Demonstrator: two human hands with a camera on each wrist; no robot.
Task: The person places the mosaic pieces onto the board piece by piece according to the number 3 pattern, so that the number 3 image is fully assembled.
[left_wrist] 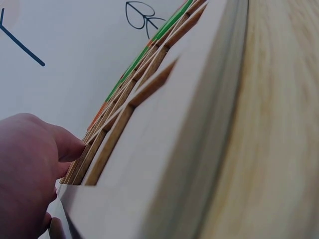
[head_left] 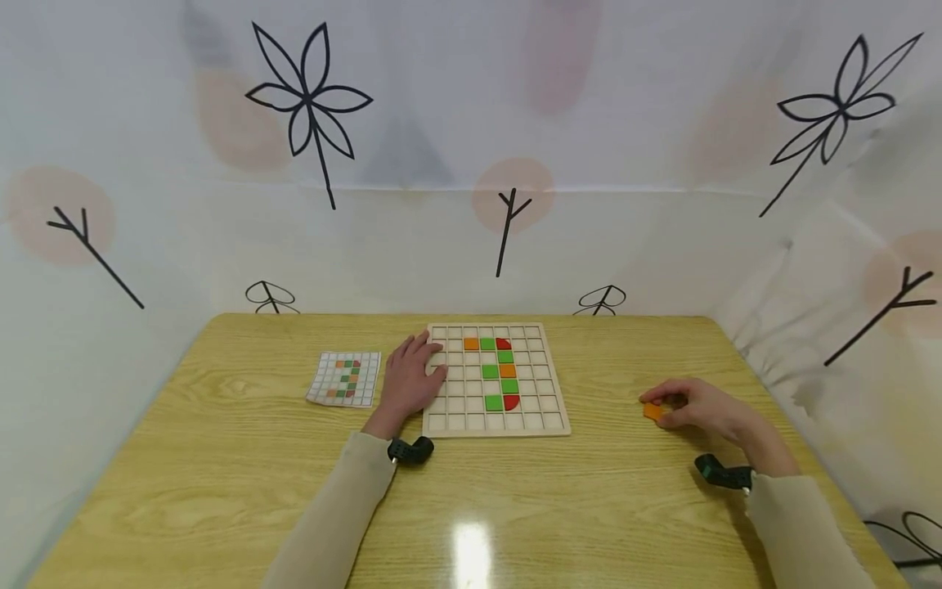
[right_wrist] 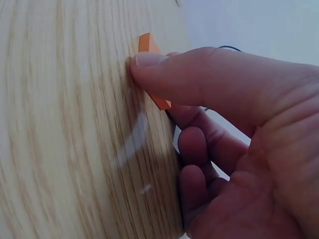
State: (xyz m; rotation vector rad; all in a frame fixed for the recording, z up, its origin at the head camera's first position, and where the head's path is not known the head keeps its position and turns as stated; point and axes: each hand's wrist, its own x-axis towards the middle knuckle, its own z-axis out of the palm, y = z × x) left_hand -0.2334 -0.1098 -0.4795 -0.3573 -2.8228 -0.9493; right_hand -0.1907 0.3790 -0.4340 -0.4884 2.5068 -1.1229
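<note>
On the table lies a wooden grid board point(head_left: 496, 432) holding several green, orange and red tiles, the red ones with a rounded edge. My left hand point(head_left: 407, 384) rests on the board's left side, fingers and thumb laid over the rim and outer cells. Seen in the left wrist view, the thumb point(left_wrist: 70, 144) touches the grid's dividers. Well to the right of the board, my right hand point(head_left: 706, 409) pinches an orange tile point(head_left: 652, 411) between thumb and fingers. In the right wrist view that orange tile point(right_wrist: 162, 103) is tilted close to the wood surface, partly hidden behind the thumb.
A paper card point(head_left: 344, 380) printed with a coloured grid pattern lies left of the board, next to my left hand. The wooden table point(head_left: 589, 507) reaches a patterned cloth point(head_left: 434, 254) at the back. Dark wrist cameras point(head_left: 412, 450) sit on both wrists.
</note>
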